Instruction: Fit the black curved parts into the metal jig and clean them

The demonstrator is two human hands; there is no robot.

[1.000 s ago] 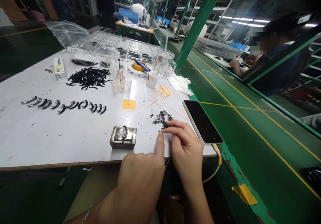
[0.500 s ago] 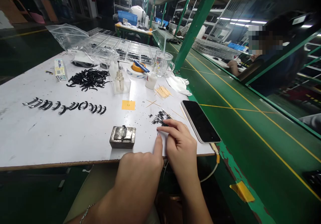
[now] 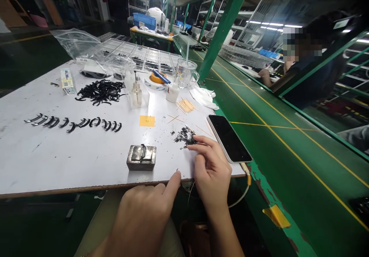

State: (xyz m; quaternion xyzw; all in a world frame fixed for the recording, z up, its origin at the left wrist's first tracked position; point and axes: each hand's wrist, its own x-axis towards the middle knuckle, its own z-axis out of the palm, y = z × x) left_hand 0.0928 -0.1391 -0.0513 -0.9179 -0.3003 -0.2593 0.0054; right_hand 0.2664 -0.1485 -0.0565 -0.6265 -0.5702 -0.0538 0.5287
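Note:
My left hand (image 3: pixel 150 203) is at the table's front edge, index finger stretched out and the other fingers curled under. Its fingertip meets a tiny black piece (image 3: pixel 177 170) on the white tabletop. My right hand (image 3: pixel 211 166) hovers low with fingers apart, its fingertips at the near side of a small pile of tiny black parts (image 3: pixel 184 136). Nothing shows between those fingers. To the left stands a metal block (image 3: pixel 141 163) with a curved black part (image 3: pixel 143 151) set upright on top. A square of yellow paper (image 3: pixel 147 121) lies behind the block.
A phone (image 3: pixel 230 138) with a cable lies right of my right hand. Toothpicks (image 3: pixel 186 105), a glass mug (image 3: pixel 184 74), a small bottle (image 3: pixel 136 93) and a heap of curved black parts (image 3: pixel 99 91) stand farther back. A row of curved parts (image 3: pixel 77 123) lies left. A co-worker sits at right.
My left hand has drawn back toward the table edge and left, the tiny piece now at its fingertip nearer the edge. My right hand has shifted slightly right.

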